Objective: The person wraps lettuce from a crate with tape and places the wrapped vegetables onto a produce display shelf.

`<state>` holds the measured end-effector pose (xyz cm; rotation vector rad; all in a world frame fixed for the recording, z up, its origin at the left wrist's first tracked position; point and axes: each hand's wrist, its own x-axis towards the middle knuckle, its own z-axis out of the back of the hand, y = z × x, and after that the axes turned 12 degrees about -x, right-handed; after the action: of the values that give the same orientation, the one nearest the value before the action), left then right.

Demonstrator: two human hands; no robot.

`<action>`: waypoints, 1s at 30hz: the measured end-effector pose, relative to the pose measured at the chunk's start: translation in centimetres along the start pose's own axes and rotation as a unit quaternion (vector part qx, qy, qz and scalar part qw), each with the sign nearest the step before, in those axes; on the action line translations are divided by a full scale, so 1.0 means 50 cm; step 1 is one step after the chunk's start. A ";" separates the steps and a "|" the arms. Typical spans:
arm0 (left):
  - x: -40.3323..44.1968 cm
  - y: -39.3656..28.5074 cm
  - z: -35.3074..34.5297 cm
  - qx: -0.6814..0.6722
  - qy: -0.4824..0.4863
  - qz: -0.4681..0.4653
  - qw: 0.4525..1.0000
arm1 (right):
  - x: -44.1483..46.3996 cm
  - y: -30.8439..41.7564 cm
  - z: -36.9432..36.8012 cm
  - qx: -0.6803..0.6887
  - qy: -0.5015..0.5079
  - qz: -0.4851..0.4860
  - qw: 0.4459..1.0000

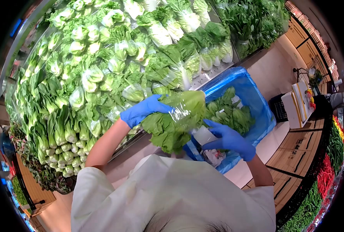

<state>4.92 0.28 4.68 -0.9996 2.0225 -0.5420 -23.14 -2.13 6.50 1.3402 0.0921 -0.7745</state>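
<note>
Gripping a film-wrapped leafy lettuce (179, 116) in the left hand (145, 110), with fingers closed over its upper left side. Held up in front of the body, between both hands, beside the near edge of the produce shelf (212, 76) and just left of the blue-lined bin (265, 101), partly overlapping it from this angle. Slanting along the long axis from loose, darker leaves at lower left to a paler, shiny wrapped end at upper right. Nearest to the left hand, being in its grip; up and to the left of the fingers of the right hand (230, 139), just beside them, touching or apart being hard to tell. Bent, on that right side, around a small white piece (204, 136), seemingly pinched, with no readable print. Inside the bin, leafy greens (230, 110) and, at the near end, crumpled packaging (214, 157), with any markings too small to read. Printed sideways on a brown panel (308, 140) to the right, dark Chinese characters (297, 146), perhaps including 国, otherwise too blurred to make out. On the shelf, many pale-stemmed heads (92, 79), without any legible brand or price label.
</note>
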 end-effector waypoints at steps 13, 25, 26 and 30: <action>0.014 0.084 -0.047 0.081 0.129 0.057 0.987 | 0.084 -0.179 -0.014 0.064 0.030 0.134 0.988; 0.119 0.164 0.071 0.148 0.126 -0.008 0.981 | 0.069 0.017 0.013 0.169 0.065 0.101 0.978; 0.095 0.132 0.051 0.012 0.090 0.039 0.995 | 0.051 0.024 0.012 0.165 0.056 0.101 0.980; 0.024 0.051 -0.010 -0.063 -0.012 0.025 0.998 | 0.000 0.032 0.010 0.163 0.036 0.078 0.983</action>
<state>2.90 0.83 2.74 -1.0224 2.0746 -0.3773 -22.46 -2.54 7.94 1.6644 -0.0862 -0.6248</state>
